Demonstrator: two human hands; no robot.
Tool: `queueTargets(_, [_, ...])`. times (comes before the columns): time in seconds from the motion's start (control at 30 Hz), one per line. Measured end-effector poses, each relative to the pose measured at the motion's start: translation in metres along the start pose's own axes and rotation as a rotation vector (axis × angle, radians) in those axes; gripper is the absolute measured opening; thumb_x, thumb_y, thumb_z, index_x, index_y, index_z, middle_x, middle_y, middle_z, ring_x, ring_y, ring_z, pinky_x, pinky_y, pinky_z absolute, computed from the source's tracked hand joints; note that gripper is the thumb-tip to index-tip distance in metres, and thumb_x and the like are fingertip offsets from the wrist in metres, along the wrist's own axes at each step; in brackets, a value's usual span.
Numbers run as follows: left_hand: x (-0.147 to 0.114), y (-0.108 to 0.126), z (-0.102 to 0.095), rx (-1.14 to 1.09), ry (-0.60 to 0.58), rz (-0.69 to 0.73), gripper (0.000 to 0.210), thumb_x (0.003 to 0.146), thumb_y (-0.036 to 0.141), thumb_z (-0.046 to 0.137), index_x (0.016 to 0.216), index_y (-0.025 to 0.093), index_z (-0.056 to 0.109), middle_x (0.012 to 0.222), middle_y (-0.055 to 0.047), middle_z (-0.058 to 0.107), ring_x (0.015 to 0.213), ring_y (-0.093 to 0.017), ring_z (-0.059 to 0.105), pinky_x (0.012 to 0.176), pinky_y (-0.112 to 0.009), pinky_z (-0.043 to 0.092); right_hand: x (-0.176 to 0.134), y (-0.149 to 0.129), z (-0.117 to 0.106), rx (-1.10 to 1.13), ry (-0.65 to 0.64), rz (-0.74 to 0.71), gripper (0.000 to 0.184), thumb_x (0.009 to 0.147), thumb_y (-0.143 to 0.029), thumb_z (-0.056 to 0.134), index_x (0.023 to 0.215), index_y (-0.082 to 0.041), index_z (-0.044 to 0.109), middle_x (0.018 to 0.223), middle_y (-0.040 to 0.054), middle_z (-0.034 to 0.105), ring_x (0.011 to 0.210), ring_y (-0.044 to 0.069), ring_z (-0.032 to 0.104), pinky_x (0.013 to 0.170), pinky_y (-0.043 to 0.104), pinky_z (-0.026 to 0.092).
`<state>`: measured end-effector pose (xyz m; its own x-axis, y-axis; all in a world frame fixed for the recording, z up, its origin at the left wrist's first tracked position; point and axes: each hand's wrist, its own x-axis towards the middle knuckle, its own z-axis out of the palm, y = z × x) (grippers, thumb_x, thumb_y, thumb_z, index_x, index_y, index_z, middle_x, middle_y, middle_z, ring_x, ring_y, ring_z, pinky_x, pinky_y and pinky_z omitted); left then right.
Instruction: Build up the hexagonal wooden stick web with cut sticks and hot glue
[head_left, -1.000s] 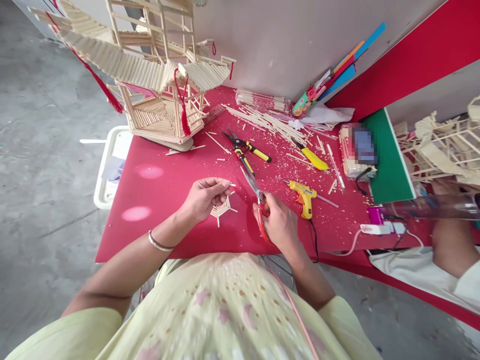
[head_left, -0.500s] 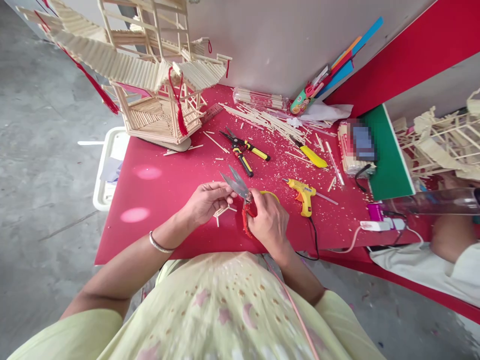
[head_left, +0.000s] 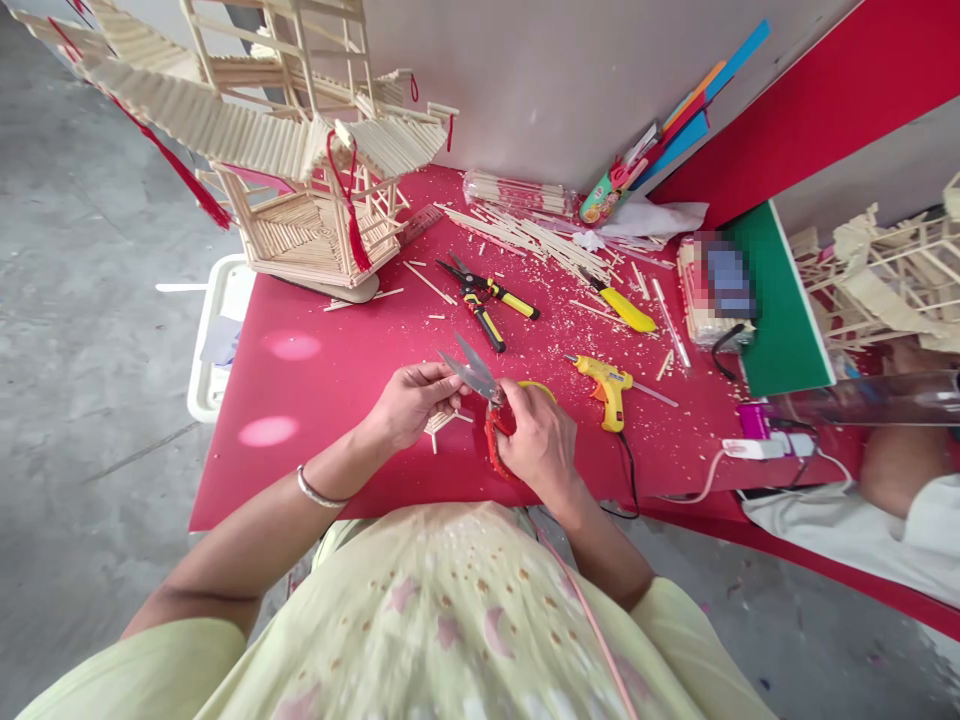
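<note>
My right hand [head_left: 541, 432] is closed round the handles of a pair of scissors [head_left: 476, 372], red on one side and yellow on the other. Their blades stand apart and point up and left. Close by the blades, my left hand [head_left: 420, 403] is pinched shut, thumb against fingers. Whatever it holds is too small to make out. Under the left hand's fingertips, a small frame of wooden sticks [head_left: 439, 422] lies on the red table [head_left: 300, 470], partly hidden by the hand.
A pavilion model of sticks [head_left: 300, 215] stands at the back left. Pliers [head_left: 484, 300], a yellow utility knife [head_left: 626, 310], a yellow glue gun [head_left: 611, 390] and loose sticks [head_left: 532, 240] lie beyond my hands. Another person's arm [head_left: 904, 470] shows at the right, near a second model [head_left: 892, 280].
Both hands stay almost in place, with the scissors still apart at the blades. The view has shifted very slightly.
</note>
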<state>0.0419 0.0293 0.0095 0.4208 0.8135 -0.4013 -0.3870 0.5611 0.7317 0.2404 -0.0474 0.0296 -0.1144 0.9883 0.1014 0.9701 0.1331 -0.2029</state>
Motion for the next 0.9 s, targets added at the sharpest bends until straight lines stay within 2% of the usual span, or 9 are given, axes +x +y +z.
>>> queueTargets(0.47, [-0.002,0.0028,0.0007,-0.041,0.015,-0.036,0.028,0.062,0.028,0.094,0.074,0.01,0.076,0.072,-0.006,0.073,0.053,-0.007,0.059,0.052,-0.019,0.046,0.0037,-0.0015,-0.0011,-0.038,0.018,-0.018,0.051,0.089,-0.03,0.063,0.139,-0.019,0.059,0.104,0.0128,0.064,0.099,0.031,0.059,0.083,0.04,0.046])
queueTargets(0.73, [-0.0041,0.0036,0.0032,-0.076,0.033,-0.052,0.03,0.06,0.026,0.097,0.074,0.008,0.076,0.073,-0.008,0.075,0.054,-0.008,0.063,0.053,-0.019,0.049,0.0047,-0.0034,0.0011,-0.06,0.03,0.0,0.043,0.092,-0.028,0.061,0.134,-0.019,0.063,0.099,0.012,0.069,0.091,0.028,0.063,0.074,0.035,0.043])
queueTargets(0.9, [-0.0029,0.0029,0.0033,-0.117,0.025,-0.075,0.035,0.061,0.026,0.097,0.086,0.009,0.08,0.073,-0.007,0.076,0.054,-0.008,0.063,0.051,-0.018,0.049,0.0028,0.0006,0.0056,0.026,0.023,0.01,0.037,0.095,-0.028,0.058,0.131,-0.02,0.066,0.09,0.0069,0.073,0.084,0.023,0.065,0.067,0.032,0.039])
